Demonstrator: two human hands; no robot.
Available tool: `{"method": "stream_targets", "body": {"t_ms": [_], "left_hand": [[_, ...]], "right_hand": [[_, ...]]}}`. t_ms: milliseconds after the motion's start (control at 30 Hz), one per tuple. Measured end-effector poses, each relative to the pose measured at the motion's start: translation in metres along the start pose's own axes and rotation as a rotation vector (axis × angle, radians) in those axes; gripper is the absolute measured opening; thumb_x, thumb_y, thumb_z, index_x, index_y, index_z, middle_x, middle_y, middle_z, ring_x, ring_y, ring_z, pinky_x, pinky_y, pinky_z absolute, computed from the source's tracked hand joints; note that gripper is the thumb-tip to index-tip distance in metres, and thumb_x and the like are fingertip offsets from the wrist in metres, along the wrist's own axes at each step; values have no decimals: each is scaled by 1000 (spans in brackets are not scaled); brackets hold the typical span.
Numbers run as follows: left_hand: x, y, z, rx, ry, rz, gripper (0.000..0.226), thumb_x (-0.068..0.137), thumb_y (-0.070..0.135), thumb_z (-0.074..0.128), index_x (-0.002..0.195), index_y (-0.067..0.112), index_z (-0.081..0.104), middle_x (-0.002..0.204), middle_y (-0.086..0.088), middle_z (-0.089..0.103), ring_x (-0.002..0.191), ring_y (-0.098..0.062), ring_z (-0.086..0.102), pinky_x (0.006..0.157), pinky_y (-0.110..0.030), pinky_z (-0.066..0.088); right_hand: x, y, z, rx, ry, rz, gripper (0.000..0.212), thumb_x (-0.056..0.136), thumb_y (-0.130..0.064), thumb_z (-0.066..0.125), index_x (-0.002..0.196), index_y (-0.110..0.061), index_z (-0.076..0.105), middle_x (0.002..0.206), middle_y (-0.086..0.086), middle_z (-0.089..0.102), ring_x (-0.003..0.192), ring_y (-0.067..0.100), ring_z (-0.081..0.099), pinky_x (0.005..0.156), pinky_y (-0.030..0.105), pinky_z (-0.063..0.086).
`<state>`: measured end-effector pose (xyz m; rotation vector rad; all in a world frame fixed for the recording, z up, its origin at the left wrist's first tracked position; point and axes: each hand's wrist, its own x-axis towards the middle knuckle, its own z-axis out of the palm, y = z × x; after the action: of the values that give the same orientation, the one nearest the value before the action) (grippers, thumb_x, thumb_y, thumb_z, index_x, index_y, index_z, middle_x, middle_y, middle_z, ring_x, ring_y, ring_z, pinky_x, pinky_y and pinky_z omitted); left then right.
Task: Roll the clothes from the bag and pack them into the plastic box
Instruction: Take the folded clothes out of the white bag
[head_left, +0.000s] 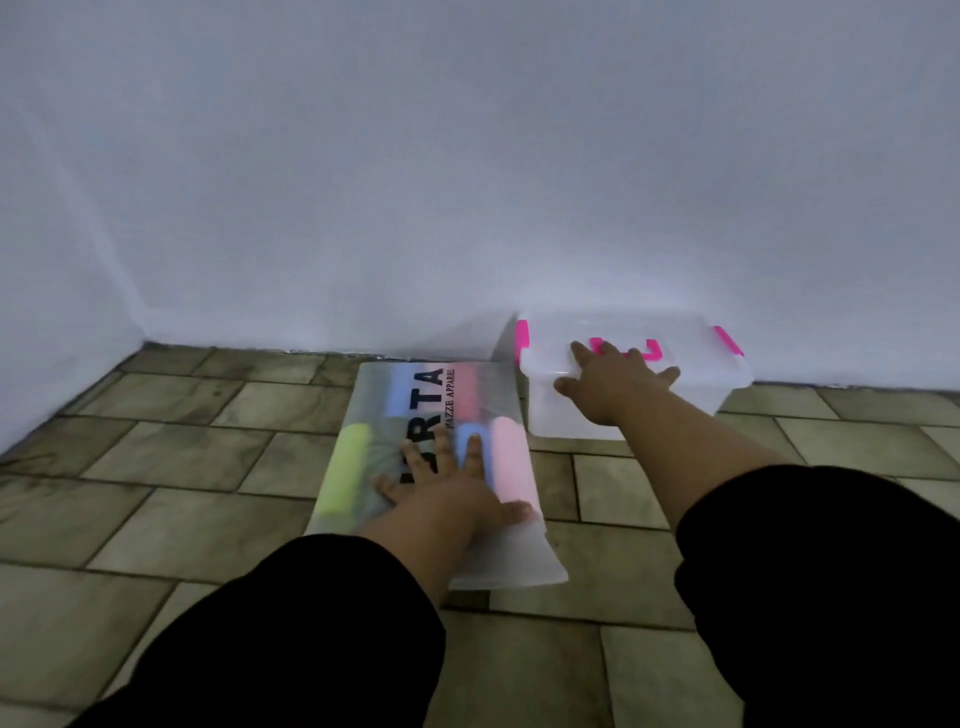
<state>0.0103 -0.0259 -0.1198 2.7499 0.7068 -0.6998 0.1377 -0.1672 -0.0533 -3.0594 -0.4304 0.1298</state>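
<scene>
On the bag, left grip (452, 493): fingers spread flat, palm pressing the frosted plastic; nothing is pinched.
On the box, right grip (613, 382): fingers splayed over the near edge of the lid (691, 353), resting rather than curling round it.
Bag (509, 561): lies flat on the floor (182, 467), just left of the box and close to it. The thin film is probably slippery and will crumple; I cannot tell which end opens.
Clothes (350, 467): yellow-green, blue and pink bundles show through the film, all inside the bag. They look soft and light and will likely sag unless held at both ends.
Plastic box (571, 415): translucent, stiff and probably light, with its lid on. It could slide on the tiles if pushed, so one grip should steady it.
Pink latches (522, 335): one at each end; these are the likely holds for freeing the lid. Whether they are clipped cannot be told.
Edges: the wall (467, 182) stands right behind the box, with the bag's far end near it.
Open room: bare tiles to the left and nearer the person, enough for rolling.
</scene>
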Motion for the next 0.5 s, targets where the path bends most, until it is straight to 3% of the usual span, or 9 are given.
{"method": "stream_targets", "body": {"t_ms": [200,300,367,433,500], "left_hand": [[6,8,-17,-34,-29,24,125,62,80,57,142,35,-27,151,-11,-34,134,-51,-26,102,-75,-5],[20,-3,-36,40,62,110,112,66,84,46,146,36,-15,156,-6,-21,140,-44,-16,105,-73,-1],[34,-18,-49,104,146,131,101,71,83,38,148,35,-7,158,-1,-13,144,-37,-10,104,-73,0],[47,-36,-53,108,181,145,92,77,80,34,149,34,0,159,3,-8,145,-32,-6,105,-72,2],[54,-49,-48,93,182,144,91,77,80,32,149,34,2,159,4,-5,145,-31,-3,109,-67,8]], "right_hand": [[20,-11,0,52,54,54,73,81,-64,47,143,-33,23,152,5,26,140,36,19,103,72,9],[-1,-8,3,258,371,-24,70,76,-52,60,137,-27,36,142,7,40,132,30,34,104,54,28],[-26,-5,8,483,456,-55,53,73,-46,64,119,-25,49,120,5,55,107,24,53,83,37,43],[-56,-3,14,521,158,-2,44,71,-52,66,101,-23,53,98,3,63,85,20,60,70,32,48],[-83,-2,26,523,-316,50,45,73,-56,68,96,-20,54,86,8,69,74,23,67,62,34,56]]}}
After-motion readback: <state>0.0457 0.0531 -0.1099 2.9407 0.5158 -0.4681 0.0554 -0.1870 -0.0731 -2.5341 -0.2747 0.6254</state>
